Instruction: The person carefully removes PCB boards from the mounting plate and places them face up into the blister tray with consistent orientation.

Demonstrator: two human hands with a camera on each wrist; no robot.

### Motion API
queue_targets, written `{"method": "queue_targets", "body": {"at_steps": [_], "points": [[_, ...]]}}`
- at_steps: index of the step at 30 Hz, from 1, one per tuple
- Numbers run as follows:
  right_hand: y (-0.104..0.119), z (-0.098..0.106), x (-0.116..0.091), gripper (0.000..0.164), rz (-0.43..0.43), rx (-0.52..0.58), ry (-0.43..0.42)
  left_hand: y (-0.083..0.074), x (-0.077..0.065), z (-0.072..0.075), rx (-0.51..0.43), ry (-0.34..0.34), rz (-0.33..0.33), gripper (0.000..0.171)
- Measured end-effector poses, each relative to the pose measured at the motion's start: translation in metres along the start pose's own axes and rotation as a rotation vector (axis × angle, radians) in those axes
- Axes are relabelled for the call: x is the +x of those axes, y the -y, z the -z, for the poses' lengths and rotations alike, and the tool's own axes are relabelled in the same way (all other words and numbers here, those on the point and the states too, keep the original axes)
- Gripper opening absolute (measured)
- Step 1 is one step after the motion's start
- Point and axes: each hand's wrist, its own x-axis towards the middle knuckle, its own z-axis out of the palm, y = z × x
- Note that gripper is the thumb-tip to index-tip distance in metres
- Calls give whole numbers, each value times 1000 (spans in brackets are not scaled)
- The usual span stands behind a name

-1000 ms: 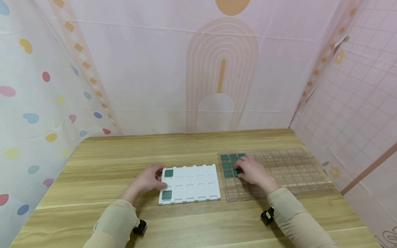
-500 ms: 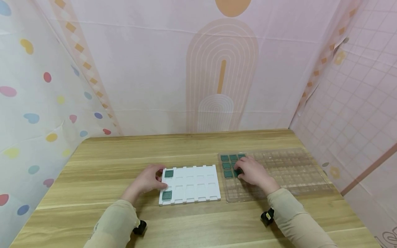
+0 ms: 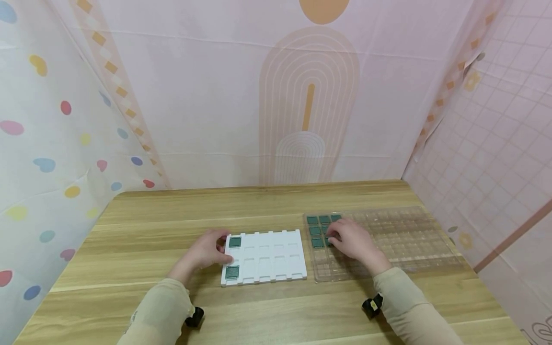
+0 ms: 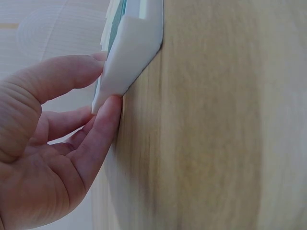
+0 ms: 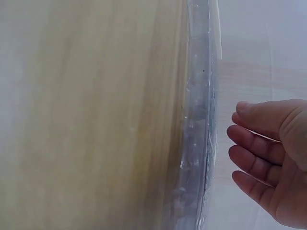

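A white plastic tray (image 3: 269,256) with shallow pockets lies on the table, a green square chip (image 3: 235,242) in its far left pocket and another (image 3: 232,272) in the near left one. My left hand (image 3: 209,250) grips its left end; in the left wrist view the thumb (image 4: 72,72) is on top and fingers reach the side and lower edge. My right hand (image 3: 351,239) is over the left part of a clear plastic tray (image 3: 401,239) holding several green chips (image 3: 315,231). In the right wrist view its loosely bent fingers (image 5: 254,139) show nothing between them, apart from that tray.
The wooden table (image 3: 267,311) ends at a patterned cloth backdrop (image 3: 207,120), with cloth on both sides too. A narrow strip of table separates the two trays. The clear tray's right part shows bare pockets.
My right hand has shifted slightly to the right and lifted a little off the chips, uncovering more of one. The left hand and white tray have stayed put.
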Motion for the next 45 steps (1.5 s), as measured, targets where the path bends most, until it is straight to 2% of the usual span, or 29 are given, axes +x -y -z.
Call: {"method": "queue_targets", "body": {"at_steps": [10,21,28,35,45], "points": [[2,1,-3,10,-42,89,-71,0,0,0,-18,-1,14,72],[18,5,1,14,-51,196,-116,0,0,0,-9,-5,6,72],[31,3,9,17,-5,256,-187,0,-1,0,-6,-7,16,72],[53,3,17,21,4,361,-201,-1,-1,-1,-1,-7,19,71],[82,-4,33,24,113,396,-256,0,0,-1,14,-8,19,71]]}}
